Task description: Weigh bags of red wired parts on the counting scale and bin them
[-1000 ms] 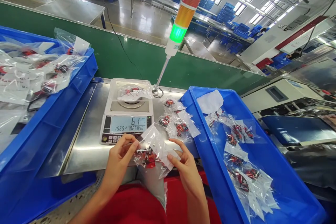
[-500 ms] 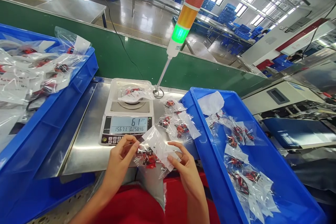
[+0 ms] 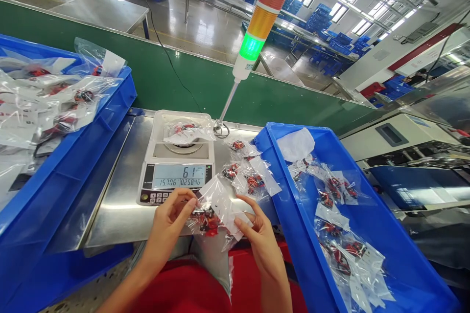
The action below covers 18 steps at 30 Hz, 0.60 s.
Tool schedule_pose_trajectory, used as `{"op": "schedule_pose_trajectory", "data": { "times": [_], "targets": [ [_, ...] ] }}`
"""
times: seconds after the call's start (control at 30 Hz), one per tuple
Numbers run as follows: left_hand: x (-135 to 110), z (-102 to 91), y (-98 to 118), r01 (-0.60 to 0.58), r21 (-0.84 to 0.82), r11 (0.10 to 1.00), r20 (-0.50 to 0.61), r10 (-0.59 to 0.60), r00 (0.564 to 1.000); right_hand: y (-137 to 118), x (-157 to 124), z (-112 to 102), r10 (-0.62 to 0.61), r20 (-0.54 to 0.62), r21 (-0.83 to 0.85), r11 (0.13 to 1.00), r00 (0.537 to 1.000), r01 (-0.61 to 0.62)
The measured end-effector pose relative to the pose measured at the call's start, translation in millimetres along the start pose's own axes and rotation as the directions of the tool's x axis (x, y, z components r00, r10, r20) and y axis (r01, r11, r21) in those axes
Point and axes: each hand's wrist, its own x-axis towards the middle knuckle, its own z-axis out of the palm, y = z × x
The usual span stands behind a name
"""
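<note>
Between my two hands is a clear plastic bag (image 3: 210, 221) with red and black wired parts and white paper inside. My left hand (image 3: 175, 212) pinches its left edge. On the other side, my right hand (image 3: 258, 227) grips the bag between thumb and fingers. Just beyond them stands a digital scale (image 3: 150, 154) whose display reads 61. A similar filled bag (image 3: 187, 130) lies on the scale's pan. Right of the scale, several more filled bags (image 3: 254, 182) rest on the steel bench (image 3: 113, 210).
A blue crate (image 3: 113, 102) heaped with filled bags stands at the left. Another blue crate (image 3: 370, 220) at the right holds several bags. Behind the scale rises a signal tower (image 3: 267, 14) lit green, in front of a green partition (image 3: 169, 83).
The scale's lower left reading has gone from 15.671 to 15.706. My hands and the bag between them have hardly moved.
</note>
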Motion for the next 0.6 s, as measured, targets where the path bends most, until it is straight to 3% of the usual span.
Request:
{"op": "schedule_pose_trajectory", "data": {
  "times": [0.17,0.33,0.47,0.6],
  "targets": [
    [2,-2.3,0,0.134,-0.068,0.989,0.209,-0.117,0.971,-2,1,-3,-0.004,-0.036,0.008,1.0,0.999,0.004],
    [2,-0.7,0,0.219,-0.13,0.967,0.224,-0.187,0.956,-6,2,-5,-0.016,-0.078,0.004,1.0,0.997,0.016],
    [1,4.8,-2,0.205,-0.141,0.968,0.196,-0.176,0.965,-15,2,0,-0.033,-0.133,-0.001,0.999,0.991,0.033],
    [0,13.9,-3,0.239,-0.201,0.95,0.258,-0.184,0.949,-28,3,1,-0.094,-0.198,-0.058,0.995,0.976,0.084]
  ]
}}
